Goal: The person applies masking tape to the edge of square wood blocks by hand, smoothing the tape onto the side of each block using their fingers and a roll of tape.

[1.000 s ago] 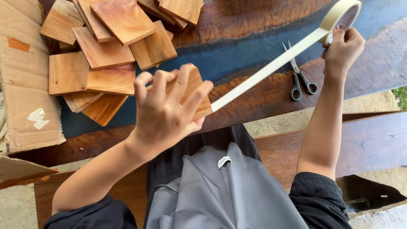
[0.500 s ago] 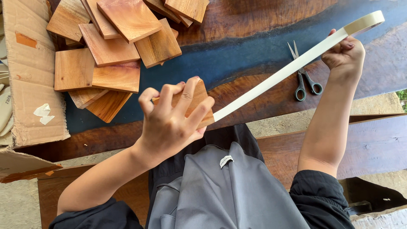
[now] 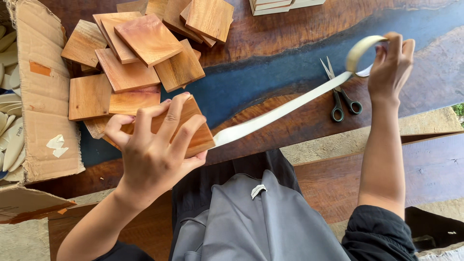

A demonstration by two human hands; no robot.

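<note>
the small stack of square reddish-brown wooden tiles (image 3: 191,128) sits in the left hand (image 3: 154,154), fingers wrapped over its top face and thumb under its near edge, held just above the near edge of the dark wooden table with a blue resin streak (image 3: 270,63). a long strip of cream masking tape (image 3: 285,108) runs taut from the stack's right edge up to the cream roll of masking tape (image 3: 360,50), which the right hand (image 3: 391,63) grips with fingers curled around it; the far side of the roll is hidden behind the fingers.

beneath the strip, green-handled scissors (image 3: 340,96) lie on the table with blades closed. to the left, a loose pile of square wooden tiles (image 3: 140,53) spreads across the table, overlapping so the lower ones are only partly seen. at the far left, an open brown cardboard box (image 3: 46,106) holds pale, flat oval pieces (image 3: 9,125), cut off by the frame edge and hard to identify. at the top edge, a stack of pale boards (image 3: 280,5) is mostly cut off. the person's grey apron (image 3: 261,222) fills the lower centre.
</note>
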